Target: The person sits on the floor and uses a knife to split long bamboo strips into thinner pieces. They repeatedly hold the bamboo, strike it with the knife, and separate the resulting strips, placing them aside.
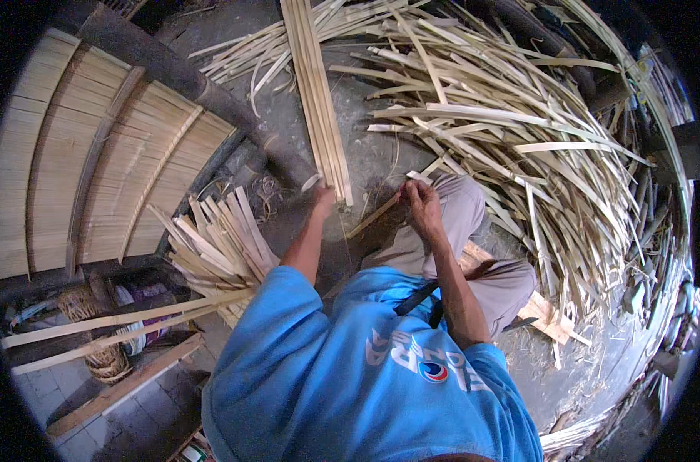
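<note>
A long bundle of pale bamboo strips [313, 92] runs from the far edge toward me. My left hand [324, 199] is closed at the left side of its near end, slightly blurred, with the fingers partly hidden. Beside that hand is a small whitish oval surface [311, 182]; I cannot tell what it belongs to. My right hand [421, 204] is raised by my bent knee, with thumb and fingers pinched together. What it holds, if anything, is too small to make out. A pale strip end [419, 177] shows just beyond its fingers. A thin strip [373, 217] lies between the hands.
A large heap of loose bamboo strips [534, 154] spreads across the right. Shorter strips [219, 239] fan out beside my left arm. A slatted panel [96, 154] stands at the left next to a dark pole [234, 115]. A wooden board [546, 317] lies by my right leg.
</note>
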A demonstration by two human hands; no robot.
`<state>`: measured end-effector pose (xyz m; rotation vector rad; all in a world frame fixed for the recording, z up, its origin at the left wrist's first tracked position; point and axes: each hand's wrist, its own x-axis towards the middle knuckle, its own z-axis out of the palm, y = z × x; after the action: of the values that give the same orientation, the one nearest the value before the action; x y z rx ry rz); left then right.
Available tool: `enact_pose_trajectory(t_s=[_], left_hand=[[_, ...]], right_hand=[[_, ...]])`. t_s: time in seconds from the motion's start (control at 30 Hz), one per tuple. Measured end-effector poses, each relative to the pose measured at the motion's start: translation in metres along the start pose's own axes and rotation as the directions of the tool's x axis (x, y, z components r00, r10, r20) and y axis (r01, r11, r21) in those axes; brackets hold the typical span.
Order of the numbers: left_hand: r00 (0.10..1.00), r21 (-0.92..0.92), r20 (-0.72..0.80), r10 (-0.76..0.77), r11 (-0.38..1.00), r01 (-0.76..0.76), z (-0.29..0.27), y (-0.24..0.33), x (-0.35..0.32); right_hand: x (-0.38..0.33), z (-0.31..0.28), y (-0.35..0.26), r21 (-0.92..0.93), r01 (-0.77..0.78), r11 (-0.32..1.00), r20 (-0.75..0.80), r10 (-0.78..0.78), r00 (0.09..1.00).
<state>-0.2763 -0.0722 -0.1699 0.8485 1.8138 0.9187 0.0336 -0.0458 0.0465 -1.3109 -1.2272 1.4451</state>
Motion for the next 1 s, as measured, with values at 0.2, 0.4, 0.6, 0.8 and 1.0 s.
enact_pose_trajectory(t_s=[0.2,0.4,0.6,0.8,1.0], left_hand=[[0.941,0.371,-0.146,0.306,0.899,-0.235,0.01,-0.038,-0.151],[0.981,0.216,-0.186,-0.06,0.971,0.1,-0.07,0.022,-0.281],[0.291,0.354,-0.903,0.316,0.931,0.09,-0.174,0.011,-0.308],[-0.248,0.388,-0.836,0.489,0.848,0.362,-0.266,0.153,-0.341],[-0.463,-0.077,-0.884,0.07,0.953,0.292,-0.356,0.173,-0.349]], right_hand=[[0.007,-0.007,0.011,-0.037,0.032,0.999,0.08,-0.029,0.996],[-0.003,0.009,-0.014,0.239,-0.009,0.971,0.147,-0.027,0.989],[-0.022,0.026,-0.024,0.238,-0.066,0.969,0.251,0.004,0.968],[-0.03,0.018,-0.036,0.26,-0.062,0.964,0.216,0.005,0.976],[-0.025,0.007,-0.029,0.328,-0.089,0.941,0.21,0.019,0.978]])
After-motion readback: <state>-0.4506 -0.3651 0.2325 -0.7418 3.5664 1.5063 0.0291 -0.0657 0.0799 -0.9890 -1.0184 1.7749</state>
